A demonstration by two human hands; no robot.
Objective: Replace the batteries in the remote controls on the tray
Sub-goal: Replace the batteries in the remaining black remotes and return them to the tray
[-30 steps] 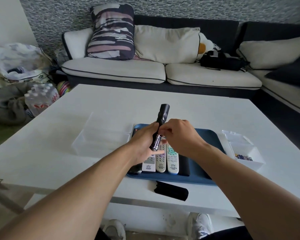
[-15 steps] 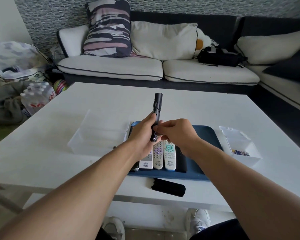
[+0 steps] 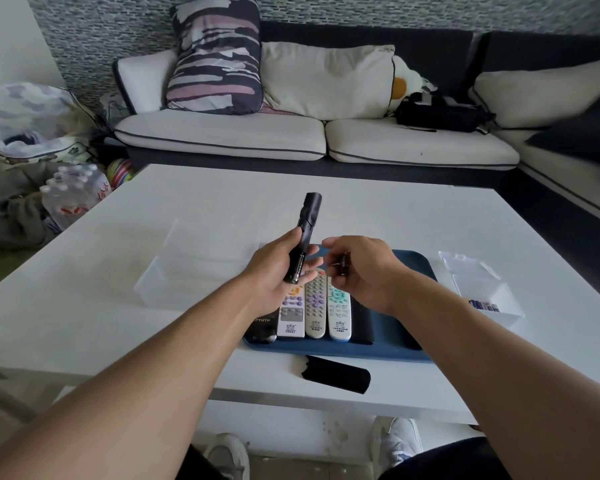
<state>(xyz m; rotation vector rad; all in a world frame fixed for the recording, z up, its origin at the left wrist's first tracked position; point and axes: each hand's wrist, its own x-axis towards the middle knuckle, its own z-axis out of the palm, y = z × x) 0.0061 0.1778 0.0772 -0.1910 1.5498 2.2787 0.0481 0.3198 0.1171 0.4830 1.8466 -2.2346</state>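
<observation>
The left hand [image 3: 278, 271] grips the open black remote [image 3: 303, 237]; the right hand [image 3: 357, 271] pinches 1 removed battery [image 3: 343, 268], which probably goes next to the clear box [image 3: 201, 265].

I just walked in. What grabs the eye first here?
The two hands over the blue tray: the left hand grips a black remote with its back open, and the right hand pinches a battery. Below them, three pale remotes lie side by side on the tray.
</observation>
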